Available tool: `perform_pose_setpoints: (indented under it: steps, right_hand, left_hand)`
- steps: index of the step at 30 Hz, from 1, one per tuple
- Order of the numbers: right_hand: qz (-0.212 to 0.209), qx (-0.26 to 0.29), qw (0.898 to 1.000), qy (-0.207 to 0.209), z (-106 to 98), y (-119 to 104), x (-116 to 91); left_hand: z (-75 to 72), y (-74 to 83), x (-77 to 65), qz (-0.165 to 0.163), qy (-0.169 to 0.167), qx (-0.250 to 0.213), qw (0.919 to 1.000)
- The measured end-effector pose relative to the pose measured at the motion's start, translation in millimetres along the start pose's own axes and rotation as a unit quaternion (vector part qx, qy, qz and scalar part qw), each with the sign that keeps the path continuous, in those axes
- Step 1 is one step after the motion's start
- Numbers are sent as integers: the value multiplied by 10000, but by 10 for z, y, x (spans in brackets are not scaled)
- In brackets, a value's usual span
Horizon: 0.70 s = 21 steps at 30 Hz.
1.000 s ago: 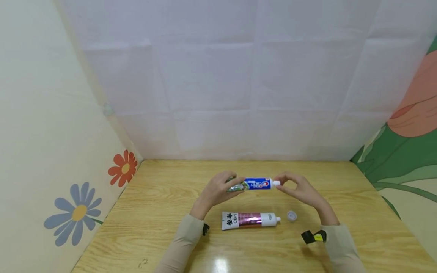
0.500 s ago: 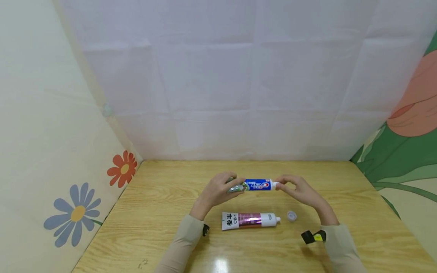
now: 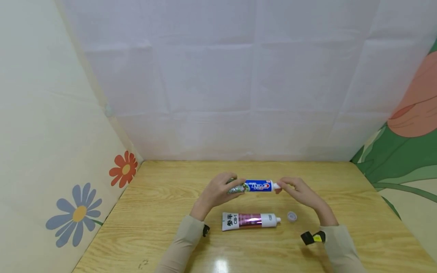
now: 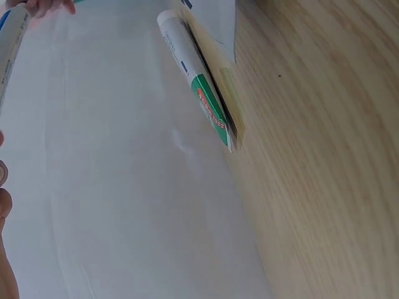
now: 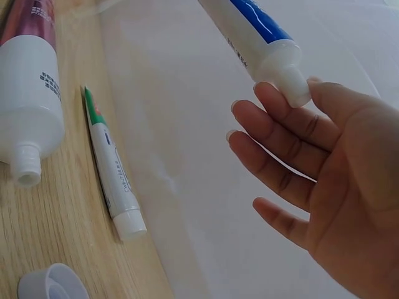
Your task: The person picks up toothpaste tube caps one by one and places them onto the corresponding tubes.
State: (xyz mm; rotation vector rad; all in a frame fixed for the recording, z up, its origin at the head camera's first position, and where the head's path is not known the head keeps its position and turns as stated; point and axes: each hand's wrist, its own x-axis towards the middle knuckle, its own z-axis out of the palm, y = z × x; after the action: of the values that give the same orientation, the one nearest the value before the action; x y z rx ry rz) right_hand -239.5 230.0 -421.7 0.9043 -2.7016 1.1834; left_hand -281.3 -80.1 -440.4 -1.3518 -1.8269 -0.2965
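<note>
My left hand [image 3: 216, 189] grips the crimped-end half of a blue, white and green toothpaste tube [image 3: 257, 185], holding it level above the table. My right hand [image 3: 302, 191] pinches the small white cap [image 5: 292, 86] at the tube's other end between thumb and index finger; its other fingers are spread loosely. Below lies a purple and white toothpaste tube [image 3: 250, 220] with a bare nozzle. To the right of that nozzle, a round white cap [image 3: 291, 216] rests on the wood. Left-hand fingers barely show at the left wrist view's edge.
Both wrist views show a slim white and green toothpaste tube [image 5: 115, 174] lying on the wooden table [image 3: 164, 212]; I cannot make it out in the head view. A white sheet [image 3: 218, 94] hangs behind the table, between walls painted with flowers.
The right hand's fingers have turned at the cap, and that hand has shifted slightly down. The left hand keeps its hold, with the tube almost still. The purple tube and loose cap stay put.
</note>
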Motion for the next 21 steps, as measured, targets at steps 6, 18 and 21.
perform_pose_setpoints:
  steps: [6,18,21]
  right_hand:
    - [88,155,9998,1,11,22,-9]
    - [347,169,9992,35,5,-62,-23]
    - [327,103,9994,109,24,-17,-29]
  left_hand:
    - [10,8,-18,-7,-23,-29,10000]
    - [15,-3,-14,-59,57,-48,10000]
    - [15,4,-17,-126,3,-45,9999]
